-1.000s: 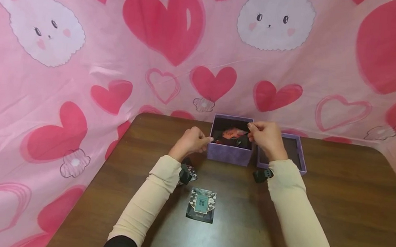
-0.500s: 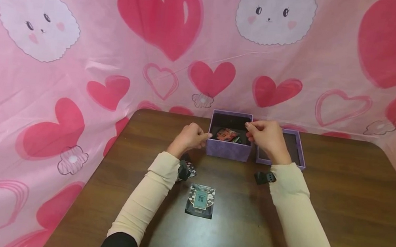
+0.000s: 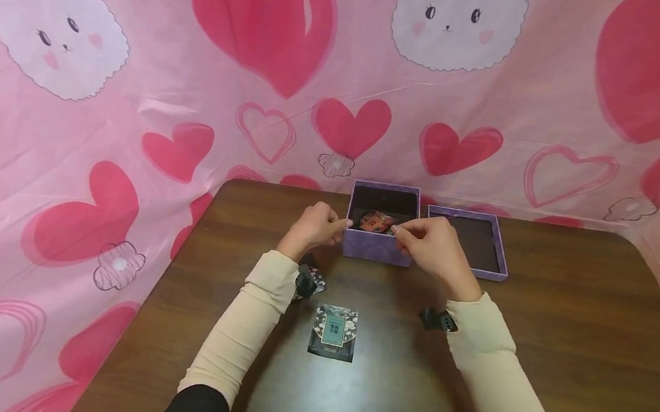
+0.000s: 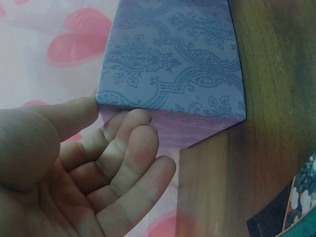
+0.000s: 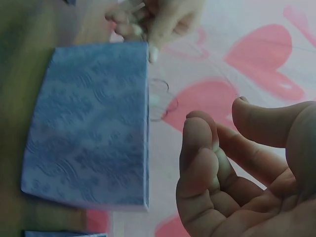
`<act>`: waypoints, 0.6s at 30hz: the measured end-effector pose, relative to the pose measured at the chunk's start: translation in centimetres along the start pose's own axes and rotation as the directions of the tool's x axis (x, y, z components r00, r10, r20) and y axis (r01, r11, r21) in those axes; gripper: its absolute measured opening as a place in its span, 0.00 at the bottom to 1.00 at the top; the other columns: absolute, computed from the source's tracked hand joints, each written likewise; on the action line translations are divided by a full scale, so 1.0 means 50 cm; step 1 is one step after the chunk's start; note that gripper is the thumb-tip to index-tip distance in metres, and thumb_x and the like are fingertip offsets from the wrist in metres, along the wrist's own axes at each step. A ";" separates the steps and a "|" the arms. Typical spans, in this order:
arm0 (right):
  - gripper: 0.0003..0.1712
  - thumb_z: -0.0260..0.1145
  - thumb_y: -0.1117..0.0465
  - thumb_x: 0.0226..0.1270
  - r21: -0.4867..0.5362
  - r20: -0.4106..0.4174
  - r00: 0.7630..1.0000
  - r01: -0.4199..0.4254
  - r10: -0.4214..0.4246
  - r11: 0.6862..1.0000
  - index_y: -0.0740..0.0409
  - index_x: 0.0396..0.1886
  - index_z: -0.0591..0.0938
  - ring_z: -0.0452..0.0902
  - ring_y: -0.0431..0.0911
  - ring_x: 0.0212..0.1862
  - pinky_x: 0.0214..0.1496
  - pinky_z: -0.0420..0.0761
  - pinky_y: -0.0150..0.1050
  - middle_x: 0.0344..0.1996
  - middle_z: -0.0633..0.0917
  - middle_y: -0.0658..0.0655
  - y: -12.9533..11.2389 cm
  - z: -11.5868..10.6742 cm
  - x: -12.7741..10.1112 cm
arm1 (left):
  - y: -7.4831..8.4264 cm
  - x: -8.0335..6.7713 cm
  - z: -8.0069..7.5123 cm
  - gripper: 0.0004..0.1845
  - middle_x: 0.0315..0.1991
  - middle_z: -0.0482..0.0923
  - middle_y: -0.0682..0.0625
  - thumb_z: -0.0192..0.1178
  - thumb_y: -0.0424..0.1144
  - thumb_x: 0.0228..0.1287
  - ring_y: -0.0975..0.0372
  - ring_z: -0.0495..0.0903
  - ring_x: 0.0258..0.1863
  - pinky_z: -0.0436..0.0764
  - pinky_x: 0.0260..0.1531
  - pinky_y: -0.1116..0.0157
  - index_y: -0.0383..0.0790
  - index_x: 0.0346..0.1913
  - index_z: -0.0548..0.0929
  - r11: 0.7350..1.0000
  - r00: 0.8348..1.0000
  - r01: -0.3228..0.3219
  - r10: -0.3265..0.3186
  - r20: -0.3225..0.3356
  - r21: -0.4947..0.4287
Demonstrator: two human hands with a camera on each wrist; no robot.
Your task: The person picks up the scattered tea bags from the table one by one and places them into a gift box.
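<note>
Brown tbl (image 3: 571, 309) — L grip (image 3: 317, 225) holds box (image 3: 376, 247); R grip (image 3: 435, 246) slightly parted — clear only via R-wrist cam.

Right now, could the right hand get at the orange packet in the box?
Probably yes: the box is open on top, and the right hand, seemingly empty, is near the packet.

Soft, moderately bright light
Pale glare is reflected off the wooden surface (image 3: 341, 399); in the right wrist view, the patterned box (image 5: 89, 128) is blurred.
</note>
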State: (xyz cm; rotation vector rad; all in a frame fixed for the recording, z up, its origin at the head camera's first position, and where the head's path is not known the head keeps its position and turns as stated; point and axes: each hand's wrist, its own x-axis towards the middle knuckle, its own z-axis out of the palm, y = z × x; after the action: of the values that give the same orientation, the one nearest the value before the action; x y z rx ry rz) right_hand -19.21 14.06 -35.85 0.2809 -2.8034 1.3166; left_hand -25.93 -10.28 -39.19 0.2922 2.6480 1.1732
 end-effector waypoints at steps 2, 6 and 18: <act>0.15 0.67 0.54 0.72 -0.002 0.021 1.000 0.015 -0.014 1.000 0.60 0.34 0.90 0.79 0.48 0.27 0.28 0.76 0.41 0.24 0.86 0.56 0.000 0.010 -0.008 | -0.003 0.002 0.000 0.20 0.23 0.85 0.45 0.64 0.46 0.71 0.45 0.87 0.32 0.82 0.27 0.65 0.31 0.31 0.88 1.000 1.000 -0.001 0.001 0.001 0.002; 0.13 0.69 0.55 0.71 0.008 0.049 0.999 0.021 -0.022 1.000 0.58 0.30 0.89 0.78 0.47 0.26 0.28 0.75 0.40 0.21 0.85 0.53 0.002 0.032 -0.021 | -0.006 0.003 -0.001 0.20 0.23 0.85 0.45 0.64 0.47 0.71 0.45 0.87 0.32 0.82 0.27 0.64 0.31 0.31 0.88 1.000 1.000 -0.002 0.002 0.004 0.000; 0.12 0.69 0.60 0.70 0.076 0.197 0.980 0.014 -0.028 0.997 0.59 0.27 0.88 0.78 0.44 0.23 0.24 0.72 0.37 0.18 0.82 0.51 0.023 0.101 -0.059 | -0.005 0.005 0.001 0.18 0.23 0.84 0.45 0.64 0.45 0.71 0.50 0.87 0.28 0.83 0.28 0.63 0.33 0.30 0.88 1.000 1.000 0.002 -0.002 0.006 -0.002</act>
State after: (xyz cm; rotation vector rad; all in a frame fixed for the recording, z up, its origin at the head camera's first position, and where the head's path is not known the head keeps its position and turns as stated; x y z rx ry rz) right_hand -16.28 11.35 -40.26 0.4683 -2.9043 1.4676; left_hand -26.18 -10.35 -39.44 0.2927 2.6410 1.1724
